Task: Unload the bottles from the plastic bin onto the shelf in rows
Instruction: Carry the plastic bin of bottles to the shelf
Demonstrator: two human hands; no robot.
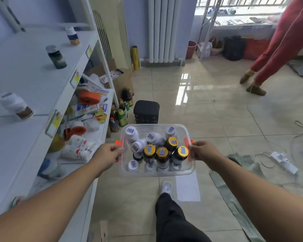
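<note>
I carry a clear plastic bin (pixel 191 169) with orange latches in front of me above the floor. My left hand (pixel 108 152) grips its left edge and my right hand (pixel 202 151) grips its right edge. Several bottles stand or lean inside, some with yellow caps (pixel 162 153) and some with white caps (pixel 130 131). The white shelf (pixel 33 84) runs along my left. Three bottles stand apart on it: a white one (pixel 16 105), a dark one (pixel 56 56) and a far one (pixel 72 35).
The lower shelf (pixel 98 137) holds packets and orange items. Sauce bottles (pixel 122 116) and a black case (pixel 146 111) stand on the tiled floor ahead. A person in red trousers (pixel 276 49) walks at right. Cables and a power strip (pixel 283 162) lie right.
</note>
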